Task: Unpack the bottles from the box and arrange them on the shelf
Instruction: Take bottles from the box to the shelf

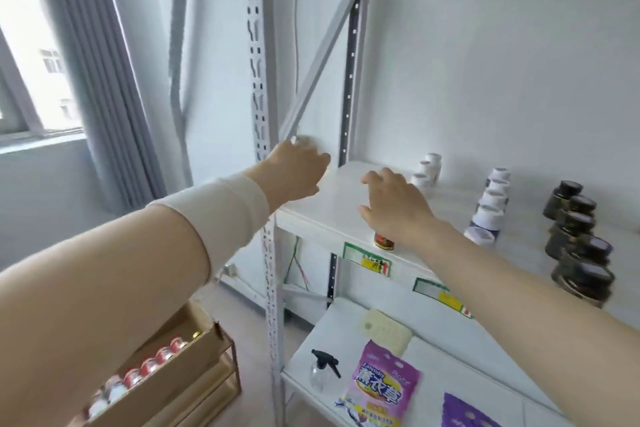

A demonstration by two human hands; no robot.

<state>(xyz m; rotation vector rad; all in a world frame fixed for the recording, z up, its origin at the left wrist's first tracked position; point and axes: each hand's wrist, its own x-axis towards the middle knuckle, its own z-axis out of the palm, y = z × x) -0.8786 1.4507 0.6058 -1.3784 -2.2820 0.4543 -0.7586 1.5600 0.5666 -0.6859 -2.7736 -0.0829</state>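
Observation:
My left hand (294, 172) reaches to the left end of the white shelf (332, 208), fingers curled round a small pale bottle (302, 141). Only the bottle's blurred top shows. My right hand (394, 206) hovers over the shelf's front edge with fingers loosely spread. Under its palm a small dark bottle with a red label (384, 241) stands on the shelf. Whether the palm touches that bottle is unclear. Down at the lower left sits the open cardboard box (187, 378), holding a row of red-and-white-topped bottles (149, 366).
On the same shelf stand white bottles (429, 170), a row of white-capped purple bottles (491, 201) and dark jars (575, 239). The lower shelf holds a spray bottle (323, 371), a purple bag (381, 388) and a pale block (386, 331). A slotted shelf post (258, 80) rises beside my left hand.

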